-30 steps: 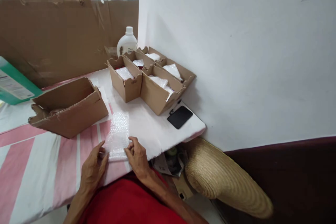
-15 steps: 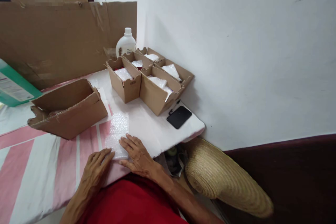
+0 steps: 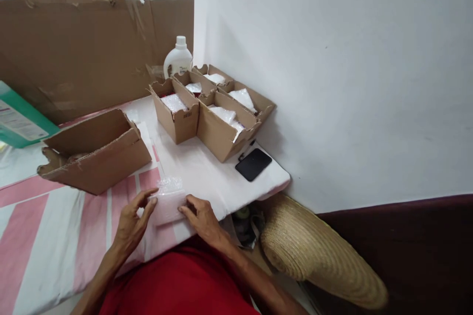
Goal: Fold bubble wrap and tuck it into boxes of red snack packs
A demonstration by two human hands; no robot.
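Note:
A piece of bubble wrap (image 3: 168, 200) lies folded over itself on the pink-and-white striped cloth near the table's front edge. My left hand (image 3: 132, 221) pinches its left side with thumb and fingers. My right hand (image 3: 199, 215) grips its right side. Both hands sit just in front of my red shirt.
An open cardboard box (image 3: 94, 150) lies tipped at the left. Several small boxes (image 3: 210, 113) with bubble-wrapped packs stand at the back beside a white bottle (image 3: 178, 57). A black phone (image 3: 253, 164) lies near the table corner. A straw hat (image 3: 321, 251) leans below. A cardboard sheet (image 3: 84, 49) stands behind.
The bubble wrap lay flat and long on the table; its far part has been folded toward me. Both hands went from pressing on it to gripping its sides.

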